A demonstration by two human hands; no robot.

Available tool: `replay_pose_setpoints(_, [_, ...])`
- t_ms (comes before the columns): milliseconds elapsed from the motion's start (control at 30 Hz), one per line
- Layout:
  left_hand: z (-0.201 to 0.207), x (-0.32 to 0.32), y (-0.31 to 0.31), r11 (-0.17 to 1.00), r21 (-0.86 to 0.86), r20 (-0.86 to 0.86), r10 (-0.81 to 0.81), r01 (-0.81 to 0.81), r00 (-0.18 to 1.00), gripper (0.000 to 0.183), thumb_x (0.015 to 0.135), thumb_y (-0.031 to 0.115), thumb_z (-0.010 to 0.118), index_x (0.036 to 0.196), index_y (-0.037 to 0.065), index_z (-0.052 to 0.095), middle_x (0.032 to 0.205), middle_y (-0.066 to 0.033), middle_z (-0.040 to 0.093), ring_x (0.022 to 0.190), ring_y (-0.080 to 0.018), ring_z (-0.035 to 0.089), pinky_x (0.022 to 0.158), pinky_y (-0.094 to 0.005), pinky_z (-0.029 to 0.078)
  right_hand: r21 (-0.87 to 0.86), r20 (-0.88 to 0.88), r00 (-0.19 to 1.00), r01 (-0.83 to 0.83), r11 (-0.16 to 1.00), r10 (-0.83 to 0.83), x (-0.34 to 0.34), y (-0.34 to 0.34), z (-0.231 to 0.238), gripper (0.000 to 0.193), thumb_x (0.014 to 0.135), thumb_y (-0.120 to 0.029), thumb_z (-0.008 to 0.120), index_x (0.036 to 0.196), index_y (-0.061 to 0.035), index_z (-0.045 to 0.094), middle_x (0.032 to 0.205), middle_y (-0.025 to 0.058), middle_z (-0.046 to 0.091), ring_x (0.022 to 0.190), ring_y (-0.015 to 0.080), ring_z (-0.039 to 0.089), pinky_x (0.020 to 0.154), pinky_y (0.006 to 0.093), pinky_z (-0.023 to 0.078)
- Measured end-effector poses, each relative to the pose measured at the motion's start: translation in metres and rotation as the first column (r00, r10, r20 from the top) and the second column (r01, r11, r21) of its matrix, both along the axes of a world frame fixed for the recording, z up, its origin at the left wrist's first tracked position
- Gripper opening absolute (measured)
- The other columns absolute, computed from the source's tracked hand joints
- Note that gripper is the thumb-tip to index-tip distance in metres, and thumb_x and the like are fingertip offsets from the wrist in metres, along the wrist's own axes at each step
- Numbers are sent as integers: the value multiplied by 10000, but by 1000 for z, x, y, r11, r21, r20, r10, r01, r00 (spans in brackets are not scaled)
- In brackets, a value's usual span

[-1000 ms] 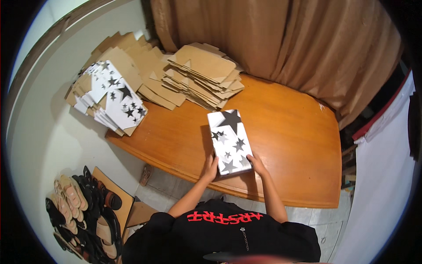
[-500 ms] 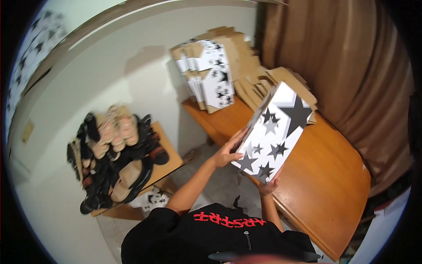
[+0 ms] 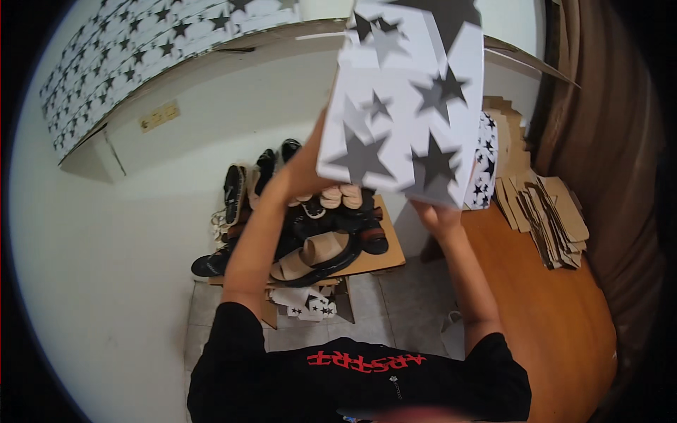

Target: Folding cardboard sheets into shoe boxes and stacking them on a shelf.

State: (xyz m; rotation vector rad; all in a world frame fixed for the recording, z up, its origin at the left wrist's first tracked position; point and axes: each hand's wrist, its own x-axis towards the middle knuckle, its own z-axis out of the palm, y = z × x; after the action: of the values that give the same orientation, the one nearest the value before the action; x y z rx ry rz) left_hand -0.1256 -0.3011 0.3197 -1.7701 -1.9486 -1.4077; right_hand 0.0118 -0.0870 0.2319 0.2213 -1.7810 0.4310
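A white box (image 3: 402,120) printed with black and grey stars is raised in front of me, tilted, its large starred face toward me. My left hand (image 3: 307,166) grips its left side, with the fingers mostly hidden behind the box. At the lower right edge my right hand (image 3: 438,216) supports it from below, fingers partly covered. Behind and below the box, a pile of shoes and sandals (image 3: 314,257) rests on a small wooden table (image 3: 384,257). A shelf (image 3: 282,34) high on the wall holds stacked boxes (image 3: 151,53) with the same star print.
To the right is a brown wooden table (image 3: 536,310) with folded cardboard pieces (image 3: 550,218) and upright star-printed boxes (image 3: 485,162). A brown curtain (image 3: 613,155) hangs beside it. Star-printed pieces (image 3: 310,304) lie under the shoe table. A socket plate (image 3: 159,115) is on the wall.
Both hands have lifted the box upward from over the wooden table. The view has swung left and up, bringing the high shelf and its stacked boxes into sight.
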Motion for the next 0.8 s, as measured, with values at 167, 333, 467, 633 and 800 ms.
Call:
replay_pose_setpoints(167, [62,-48,-38,986,166,-52,2,7,999,470,667,68,770,1054,-43,528,1032,-100,616,912,-181,608,846,-315,458,278,-210,974,-24,960,85,-54,-40,119,972,690,-251,738,1397,30,132,1418,244,182,1275,399,236,1023,439,256])
replay_pose_setpoints(333, [139,-101,-57,777,417,-220,590,-472,777,479,650,220,812,951,-45,551,890,-108,631,828,-175,613,650,-247,480,389,-474,840,-69,919,264,-111,-61,217,553,782,-105,579,1282,21,380,1295,233,389,1183,387,394,996,395,317])
replay_pose_setpoints(467, [193,-128,-72,817,540,-112,309,-204,944,412,724,261,757,955,-18,561,799,-82,618,749,-136,582,687,-237,446,352,-419,815,-261,899,401,-133,-83,273,590,792,-92,590,1313,34,344,1315,240,381,1215,374,375,1021,374,280])
replay_pose_setpoints(633, [268,-128,-59,775,624,-128,228,-100,965,371,834,230,637,1100,1,518,941,-112,620,812,-182,613,658,-256,498,353,-494,746,-297,887,447,-171,-72,364,579,824,-166,577,1310,43,343,1232,268,441,1163,364,422,992,366,314])
replay_pose_setpoints(800, [303,-152,-60,725,600,-243,569,-339,786,408,852,330,597,1111,29,503,915,-92,631,778,-157,612,573,-256,458,322,-483,773,-280,904,411,-206,-59,401,603,800,-201,590,1310,26,365,1151,266,511,1062,352,506,930,355,382])
